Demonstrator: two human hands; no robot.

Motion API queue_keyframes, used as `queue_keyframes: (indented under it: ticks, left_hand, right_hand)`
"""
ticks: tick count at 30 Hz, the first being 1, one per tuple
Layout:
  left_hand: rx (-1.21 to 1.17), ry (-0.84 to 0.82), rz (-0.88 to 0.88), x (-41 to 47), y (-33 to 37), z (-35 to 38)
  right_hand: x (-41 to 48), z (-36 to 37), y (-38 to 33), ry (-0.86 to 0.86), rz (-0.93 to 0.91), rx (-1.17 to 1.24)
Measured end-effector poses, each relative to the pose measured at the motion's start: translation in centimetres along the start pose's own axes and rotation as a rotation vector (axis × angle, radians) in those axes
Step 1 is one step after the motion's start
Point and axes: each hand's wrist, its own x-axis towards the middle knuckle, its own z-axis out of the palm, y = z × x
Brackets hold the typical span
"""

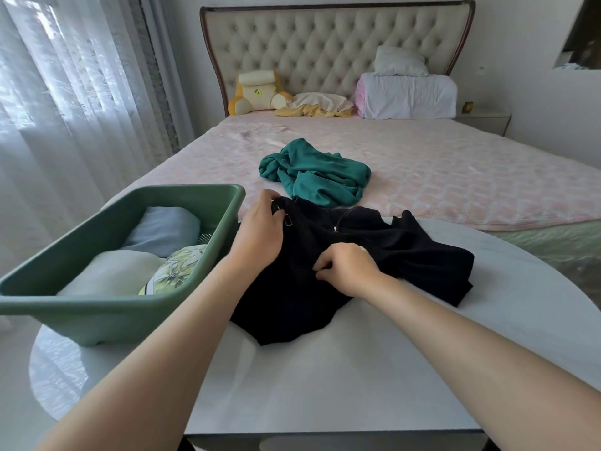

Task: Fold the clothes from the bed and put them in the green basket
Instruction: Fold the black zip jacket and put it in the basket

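On the smooth white table (357, 369), left hand (260, 236) and right hand (349, 268) pinch a soft black zippered garment (406, 255)

Table (357, 369) is set at the foot of the bed (455, 177). Basket (81, 301) is placed on the table's left side, with folded items (110, 271) stacked in it. Zippered garment (406, 255) is spread on the table just right of the basket, gripped by left hand (260, 236) at its far edge and right hand (348, 268) nearer. Crumpled garment (318, 177) is located on the bed behind it. Pillows (409, 96) are piled far right at the headboard (325, 43).

Soft daylight from curtains (65, 92); warped edges
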Motion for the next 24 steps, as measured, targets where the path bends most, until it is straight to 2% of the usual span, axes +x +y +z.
queue_keyframes:
  ticks: [3,6,8,9,11,14,16,18,20,22,24]
  left_hand:
    - [0.044,0.011,0.004,0.1,-0.4,-0.5]
    - [0.123,0.038,0.004,0.2,-0.4,-1.3]
    - [0.13,0.042,0.029,0.0,-0.1,-1.8]
    - [0.115,0.023,0.052,0.0,0.1,-1.9]
    - [0.095,-0.058,0.127,-0.1,0.3,-1.9]
    - [0.076,-0.247,0.241,-0.4,0.3,-1.1]
    - [0.116,-0.374,0.254,-0.6,-0.2,-0.1]
    - [0.16,-0.466,0.233,-1.0,-0.9,0.9]
    - [0.204,-0.488,0.247,-1.4,-1.2,1.6]
    - [0.291,-0.423,0.351,-1.7,-1.1,2.1]
    - [0.34,-0.34,0.46,-2.0,-0.5,2.1]
  right_hand:
    - [0.0,-1.1,0.2,0.06,0.034,0.389]
    - [0.1,-3.1,0.4,0.162,0.182,0.858]
    - [0.3,-4.6,1.5,0.281,0.296,1.03]
    - [0.2,-5.6,2.2,0.346,0.34,0.958]
    - [-0.1,-7.3,4.1,0.329,0.359,0.571]
    - [-1.2,-8.2,6.2,0.072,0.387,-0.108]
    - [-2.1,-7.7,6.7,-0.051,0.405,-0.315]
    - [-2.5,-6.8,7.1,-0.06,0.323,-0.166]
    - [-2.5,-5.6,6.8,0.076,0.115,0.046]
    - [-2.8,-4.6,5.3,0.251,-0.146,0.089]
    - [-3.4,-4.0,3.3,0.263,-0.367,0.116]
